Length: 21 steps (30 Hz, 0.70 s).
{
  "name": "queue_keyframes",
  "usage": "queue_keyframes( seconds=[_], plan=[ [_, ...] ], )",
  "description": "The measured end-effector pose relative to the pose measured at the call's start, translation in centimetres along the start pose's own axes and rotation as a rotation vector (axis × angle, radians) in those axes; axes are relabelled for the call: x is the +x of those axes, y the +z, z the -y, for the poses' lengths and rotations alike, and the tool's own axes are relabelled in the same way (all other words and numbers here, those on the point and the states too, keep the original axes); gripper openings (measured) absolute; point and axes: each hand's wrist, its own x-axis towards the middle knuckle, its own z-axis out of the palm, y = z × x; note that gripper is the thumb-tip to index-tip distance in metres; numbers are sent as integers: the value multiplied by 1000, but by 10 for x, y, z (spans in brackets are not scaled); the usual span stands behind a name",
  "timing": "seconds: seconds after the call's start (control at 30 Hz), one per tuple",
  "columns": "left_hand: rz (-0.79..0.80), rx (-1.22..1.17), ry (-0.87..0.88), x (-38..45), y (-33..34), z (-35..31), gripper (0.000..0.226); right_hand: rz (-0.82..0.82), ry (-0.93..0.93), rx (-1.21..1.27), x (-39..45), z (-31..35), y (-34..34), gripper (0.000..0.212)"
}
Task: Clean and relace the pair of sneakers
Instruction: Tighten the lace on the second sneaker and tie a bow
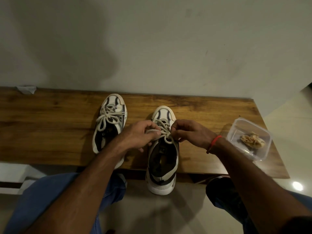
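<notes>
Two white, grey and black sneakers stand toe-to-wall on a wooden bench (50, 132). The left sneaker (109, 122) has its white lace tied in a bow. The right sneaker (163, 156) sits nearer me, its heel hanging over the bench's front edge. My left hand (140, 134) pinches a loop of the right sneaker's white lace (166, 133) from the left. My right hand (189, 132), with a red thread at the wrist, pinches the lace from the right. Both hands meet over the knot at the tongue.
A clear plastic container (236, 130) holding a crumpled beige cloth (252, 141) sits at the bench's right end. A scrap of white paper (27, 89) lies at the back left by the wall. My knees in blue jeans are below the bench edge.
</notes>
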Motion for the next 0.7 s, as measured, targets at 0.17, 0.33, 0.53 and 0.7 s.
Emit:
queue_keyframes(
  seconds=[0.17, 0.33, 0.53, 0.7],
  plan=[
    [-168, -174, -93, 2, 9, -1, 28, 5, 8, 11, -3, 0, -4, 8],
    [-282, -425, -132, 7, 18, 0, 15, 0, 85, 143, -7, 3, -8, 14],
    [-277, -898, -157, 15, 25, 2, 34, -77, 224, 125, -3, -2, -13, 19],
    [-296, -1248, -108, 15, 20, 3, 26, -344, 253, -94, -1, -14, -18, 24]
  ],
)
